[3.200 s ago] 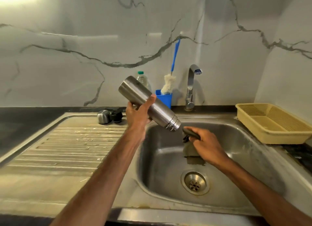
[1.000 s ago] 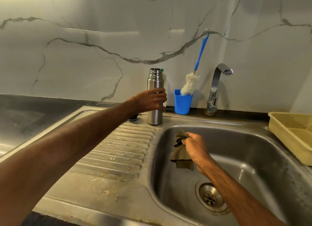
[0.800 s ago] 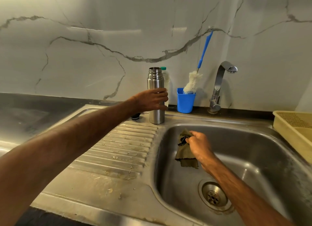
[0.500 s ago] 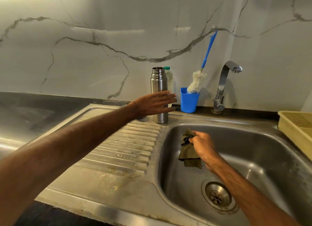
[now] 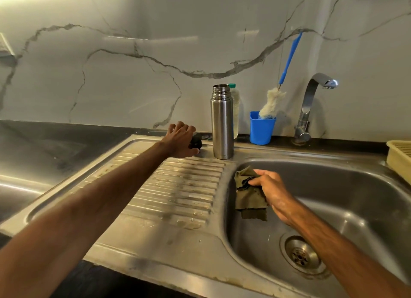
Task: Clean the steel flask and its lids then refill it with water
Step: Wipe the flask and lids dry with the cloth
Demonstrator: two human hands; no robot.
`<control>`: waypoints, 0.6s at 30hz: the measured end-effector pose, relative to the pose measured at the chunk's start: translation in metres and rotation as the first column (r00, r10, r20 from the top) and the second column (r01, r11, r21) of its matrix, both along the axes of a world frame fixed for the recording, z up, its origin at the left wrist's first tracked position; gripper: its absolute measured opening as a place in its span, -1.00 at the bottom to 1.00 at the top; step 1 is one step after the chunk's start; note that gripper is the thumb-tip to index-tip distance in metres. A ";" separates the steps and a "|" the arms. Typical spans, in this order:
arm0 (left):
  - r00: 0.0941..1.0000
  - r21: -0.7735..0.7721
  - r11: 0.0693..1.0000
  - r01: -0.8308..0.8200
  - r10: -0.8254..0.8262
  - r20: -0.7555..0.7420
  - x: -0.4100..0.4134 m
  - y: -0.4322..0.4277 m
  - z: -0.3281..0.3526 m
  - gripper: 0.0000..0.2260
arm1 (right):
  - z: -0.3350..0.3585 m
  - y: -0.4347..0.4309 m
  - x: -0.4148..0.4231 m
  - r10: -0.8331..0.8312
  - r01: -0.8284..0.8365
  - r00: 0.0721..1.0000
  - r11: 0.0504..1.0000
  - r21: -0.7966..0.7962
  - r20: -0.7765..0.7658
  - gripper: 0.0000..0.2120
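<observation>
The steel flask point(image 5: 222, 122) stands upright and uncapped on the back of the draining board, with no hand on it. Just left of it, my left hand point(image 5: 180, 140) curls down over the lids. A black lid point(image 5: 196, 142) shows between its thumb and fingers, and the steel lid is hidden under the hand. Inside the sink basin point(image 5: 347, 186), against the left wall, my right hand point(image 5: 270, 190) grips a wet olive-green cloth point(image 5: 250, 197).
A clear plastic bottle point(image 5: 235, 111) stands right behind the flask. A blue cup point(image 5: 260, 128) holds a blue-handled bottle brush point(image 5: 272, 100). The tap point(image 5: 310, 104) rises at the back; a yellow drying rack point(image 5: 399, 155) sits far right. The drain point(image 5: 301, 255) is at the front.
My left hand let go of the upright flask and moved left and down onto the lids. My right hand has stayed in the basin with the cloth.
</observation>
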State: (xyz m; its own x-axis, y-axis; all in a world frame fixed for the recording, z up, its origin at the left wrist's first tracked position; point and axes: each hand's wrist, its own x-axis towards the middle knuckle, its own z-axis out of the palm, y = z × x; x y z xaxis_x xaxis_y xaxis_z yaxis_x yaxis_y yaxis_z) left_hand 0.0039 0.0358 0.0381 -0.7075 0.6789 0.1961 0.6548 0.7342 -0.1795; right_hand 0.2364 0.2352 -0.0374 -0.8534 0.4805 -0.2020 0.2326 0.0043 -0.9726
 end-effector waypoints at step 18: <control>0.981 0.275 0.949 0.153 -0.112 -0.160 0.041 -0.007 0.013 -0.45 | 0.004 0.014 0.008 -0.029 0.028 1.000 0.991 0.129 0.009 -0.75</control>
State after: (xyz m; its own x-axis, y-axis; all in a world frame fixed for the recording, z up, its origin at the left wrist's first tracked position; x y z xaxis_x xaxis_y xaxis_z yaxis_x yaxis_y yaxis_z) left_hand 0.0452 0.0285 0.0508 -0.5662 0.6661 0.4855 0.7329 0.6764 -0.0732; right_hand 0.2443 0.2494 -0.0337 -0.8372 0.5272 -0.1456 0.2446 0.1228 -0.9618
